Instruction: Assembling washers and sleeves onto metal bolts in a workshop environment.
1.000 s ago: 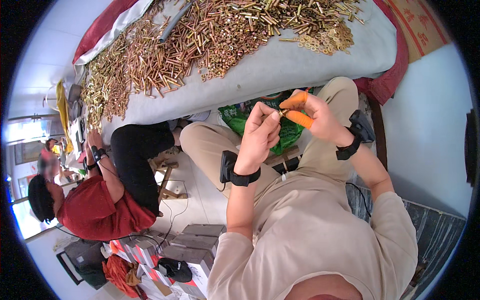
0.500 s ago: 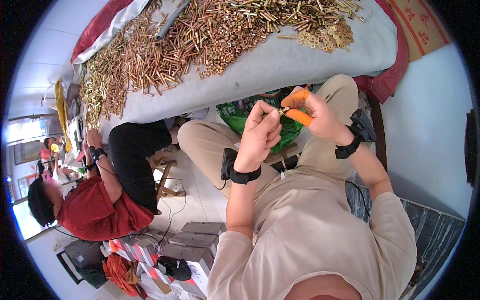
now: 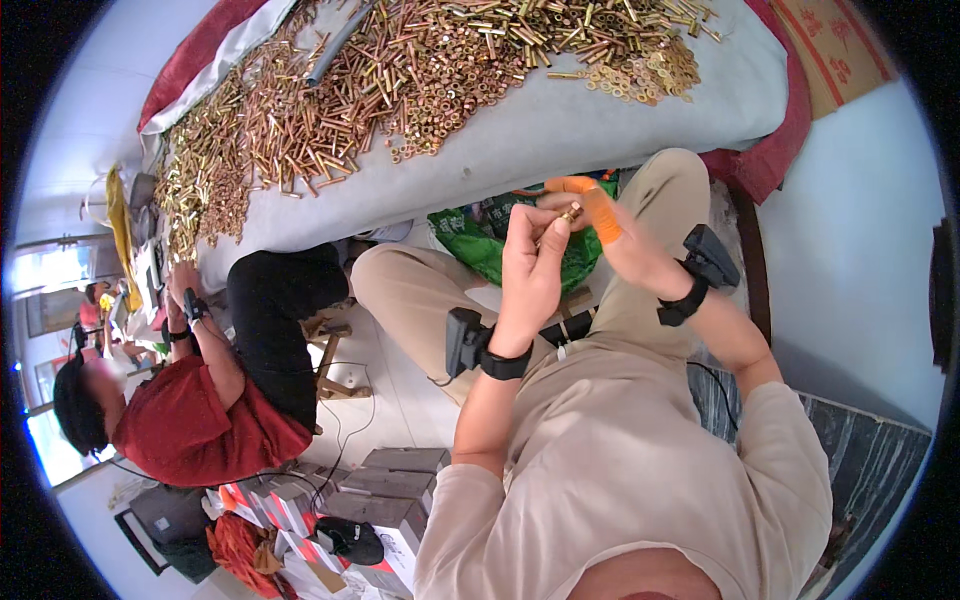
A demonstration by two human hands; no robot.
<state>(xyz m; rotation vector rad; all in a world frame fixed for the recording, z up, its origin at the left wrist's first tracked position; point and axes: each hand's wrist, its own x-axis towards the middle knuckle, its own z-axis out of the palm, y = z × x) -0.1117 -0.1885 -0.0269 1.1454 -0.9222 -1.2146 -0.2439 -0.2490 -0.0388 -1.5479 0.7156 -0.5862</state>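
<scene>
Head view gives us, at far left, a co-worker (image 3: pixel 215 420) in a dark red shirt, whose hands (image 3: pixel 182 278) are at the edge of a grey-clothed table (image 3: pixel 560 125); we cannot tell what they hold. Lower in view, a black cap (image 3: pixel 352 541) bears a small pale mark, and the stacked boxes (image 3: pixel 385 508) beside it show dark lettering on a white side. Across the table we see heaped brass-coloured rods (image 3: pixel 310 150), then small rings (image 3: pixel 440 115), then flat washers (image 3: pixel 645 75). A green bag (image 3: pixel 470 245) below the table's edge carries pale printed characters. Our left hand (image 3: pixel 530 270) is closed, thumb against bent fingers, pinching a small brass-coloured piece (image 3: pixel 571 212) in front of the bag. Just beside it, our right hand (image 3: pixel 630 250) is blurred, with orange finger covers (image 3: pixel 602 217); we cannot tell how far its digits are spread or whether they touch the piece. At far right, a cardboard box (image 3: pixel 830 60) bears large red characters.
</scene>
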